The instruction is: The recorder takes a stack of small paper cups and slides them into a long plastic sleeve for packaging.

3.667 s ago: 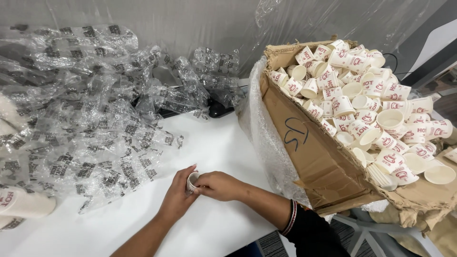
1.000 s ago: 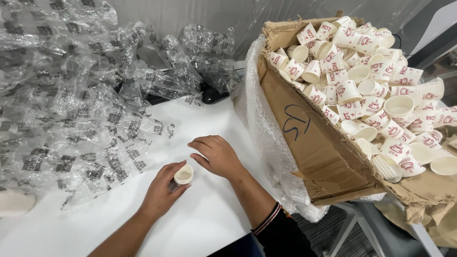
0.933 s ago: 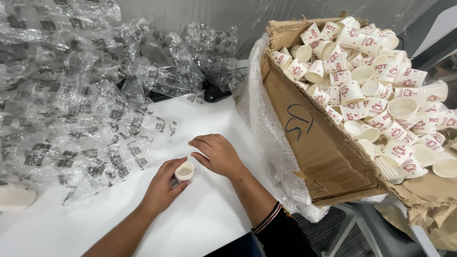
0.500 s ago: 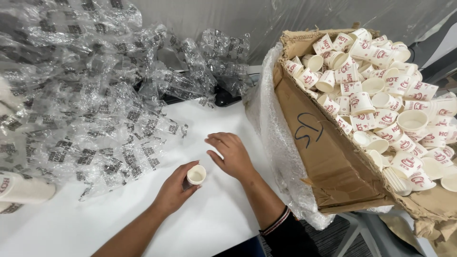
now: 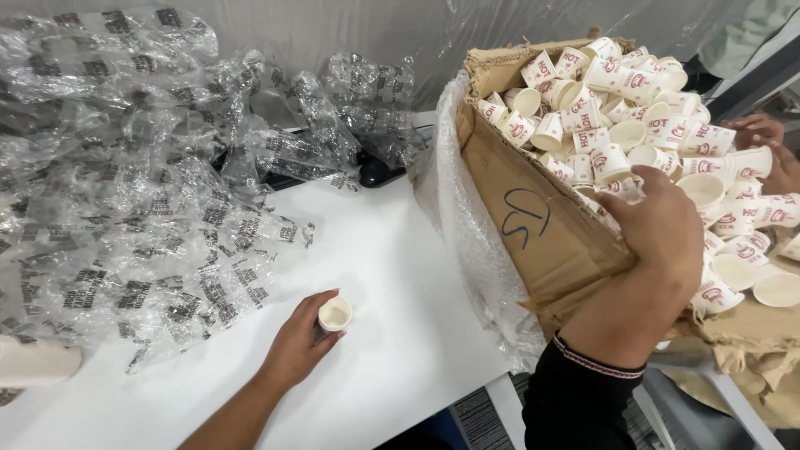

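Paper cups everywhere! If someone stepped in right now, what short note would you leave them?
Left hand: holds one small paper cup upright on the white table.
Right hand: reaching into the cardboard box, on the loose cups; I cannot tell if it grips one.
Clear plastic sleeves lie piled at the left of the table.
Done: one cup out. Left: the box looks full.
Another person's hand is at the box's far side.

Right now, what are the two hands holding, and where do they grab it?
The left hand holds a small paper cup by its side. The right hand reaches into the cardboard box of cups; whether it grips one cannot be told.
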